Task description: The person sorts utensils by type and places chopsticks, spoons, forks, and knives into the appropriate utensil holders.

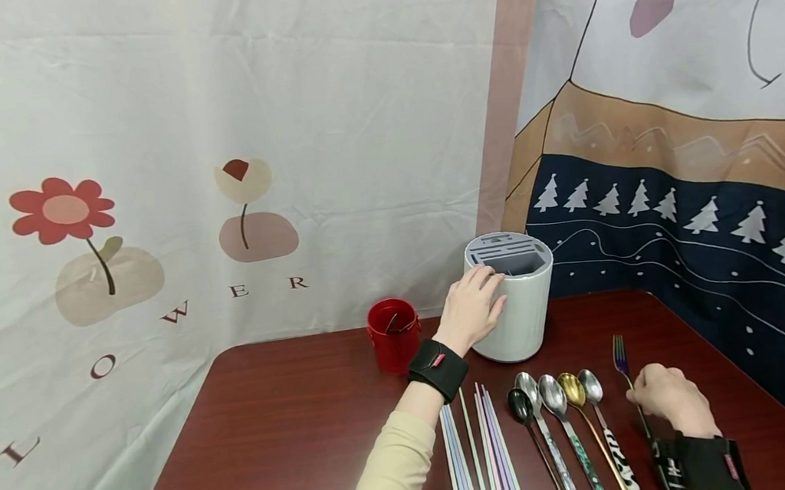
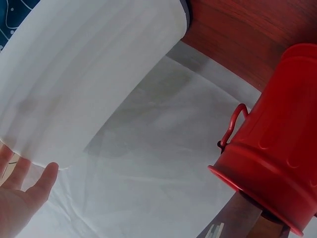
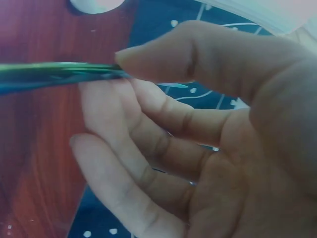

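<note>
A white cylindrical utensil holder [image 1: 524, 315] with a grey slotted top stands at the back of the table. Against its upper rim rest the fingertips of my left hand [image 1: 469, 304]; in the left wrist view the thumb is apart from its wall. My right hand [image 1: 673, 398] pinches a fork [image 1: 620, 355] between thumb and fingers at the right. The fork's handle [image 3: 59, 77] shines green and blue in the right wrist view. Several spoons [image 1: 553, 395] lie side by side left of the fork, one black, one gold, others silver with patterned handles. Pale chopsticks [image 1: 499, 452] lie beside them.
A red bucket [image 1: 395, 345] with small side handles stands left of the holder, with thin dark pieces inside. The brown table [image 1: 262, 440] ends at a pale printed curtain [image 1: 355, 125] behind and a navy tree-patterned cloth [image 1: 713, 273] at the right.
</note>
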`<state>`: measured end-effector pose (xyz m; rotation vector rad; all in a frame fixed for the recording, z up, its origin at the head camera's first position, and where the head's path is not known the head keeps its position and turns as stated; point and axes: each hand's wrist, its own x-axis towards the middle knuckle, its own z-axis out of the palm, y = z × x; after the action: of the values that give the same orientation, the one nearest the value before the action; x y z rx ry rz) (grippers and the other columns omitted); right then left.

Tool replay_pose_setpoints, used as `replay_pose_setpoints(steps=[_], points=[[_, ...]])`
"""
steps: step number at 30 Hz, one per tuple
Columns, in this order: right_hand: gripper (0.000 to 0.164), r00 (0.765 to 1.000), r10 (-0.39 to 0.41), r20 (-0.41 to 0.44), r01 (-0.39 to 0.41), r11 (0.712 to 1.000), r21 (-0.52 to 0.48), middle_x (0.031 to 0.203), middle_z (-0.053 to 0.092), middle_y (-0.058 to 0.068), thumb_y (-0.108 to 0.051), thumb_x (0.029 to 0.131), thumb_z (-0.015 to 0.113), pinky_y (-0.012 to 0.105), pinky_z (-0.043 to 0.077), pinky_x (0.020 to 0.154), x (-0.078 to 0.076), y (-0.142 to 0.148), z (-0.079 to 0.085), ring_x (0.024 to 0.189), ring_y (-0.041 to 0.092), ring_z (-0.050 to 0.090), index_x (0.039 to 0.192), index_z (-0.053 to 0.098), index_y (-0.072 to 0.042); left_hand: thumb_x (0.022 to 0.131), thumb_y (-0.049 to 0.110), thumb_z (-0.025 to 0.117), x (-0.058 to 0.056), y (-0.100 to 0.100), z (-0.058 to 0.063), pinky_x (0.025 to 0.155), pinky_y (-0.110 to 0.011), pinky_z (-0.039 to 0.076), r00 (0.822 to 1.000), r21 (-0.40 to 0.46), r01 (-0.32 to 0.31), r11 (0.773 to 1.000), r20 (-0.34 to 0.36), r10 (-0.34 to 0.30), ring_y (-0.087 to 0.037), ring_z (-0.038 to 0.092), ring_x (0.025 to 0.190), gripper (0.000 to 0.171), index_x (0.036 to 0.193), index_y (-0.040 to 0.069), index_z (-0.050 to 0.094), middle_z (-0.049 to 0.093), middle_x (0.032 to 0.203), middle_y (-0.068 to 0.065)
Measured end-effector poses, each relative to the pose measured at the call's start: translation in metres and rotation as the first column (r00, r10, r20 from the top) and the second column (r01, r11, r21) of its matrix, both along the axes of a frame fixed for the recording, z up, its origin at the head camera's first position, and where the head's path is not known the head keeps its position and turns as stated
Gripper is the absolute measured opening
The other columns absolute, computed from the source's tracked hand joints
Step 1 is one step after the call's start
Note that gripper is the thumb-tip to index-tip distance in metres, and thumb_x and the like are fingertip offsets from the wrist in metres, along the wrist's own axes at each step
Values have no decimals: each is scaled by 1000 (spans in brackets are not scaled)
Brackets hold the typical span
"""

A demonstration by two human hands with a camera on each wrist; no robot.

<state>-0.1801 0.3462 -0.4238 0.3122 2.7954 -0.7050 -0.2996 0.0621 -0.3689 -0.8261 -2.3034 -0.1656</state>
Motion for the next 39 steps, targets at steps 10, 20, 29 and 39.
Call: replay_pose_setpoints(steps=[10, 20, 29, 39], points=[[22, 976, -20, -216, 35, 997, 65, 78, 58, 13, -17, 89, 62, 34, 38, 55, 7, -9, 22, 66, 22, 52, 95, 58, 4, 96, 37, 52, 0, 0, 0, 92, -29, 51, 1000, -10, -12, 1000, 27, 12, -11, 49, 127, 35, 128, 24, 59, 57, 128, 6], [31, 874, -152, -462, 184, 983, 24, 89, 62, 11, -35, 94, 56, 40, 44, 57, -17, 15, -26, 66, 25, 55, 107, 56, -7, 96, 37, 53, 2, 1, 1, 91, -29, 51, 1000, -5, -11, 1000, 29, 11, -12, 49, 127, 35, 127, 24, 59, 57, 128, 5], [19, 656, -227, -720, 237, 967, -90, 83, 66, 22, -13, 86, 60, 42, 41, 63, 8, -32, 20, 63, 21, 55, 96, 61, 3, 96, 36, 52, 2, 1, 2, 94, -31, 51, 998, -1, -10, 1000, 61, 10, -13, 47, 130, 36, 128, 23, 58, 57, 130, 4], [16, 424, -413, -806, 286, 906, -313, 66, 63, -9, -14, 82, 64, 11, 33, 57, 8, -56, 34, 58, -28, 33, 91, 64, 0, 96, 37, 52, 0, 0, 2, 94, -31, 51, 998, -11, -18, 1000, 66, 18, -12, 47, 130, 36, 129, 24, 57, 56, 131, 5]])
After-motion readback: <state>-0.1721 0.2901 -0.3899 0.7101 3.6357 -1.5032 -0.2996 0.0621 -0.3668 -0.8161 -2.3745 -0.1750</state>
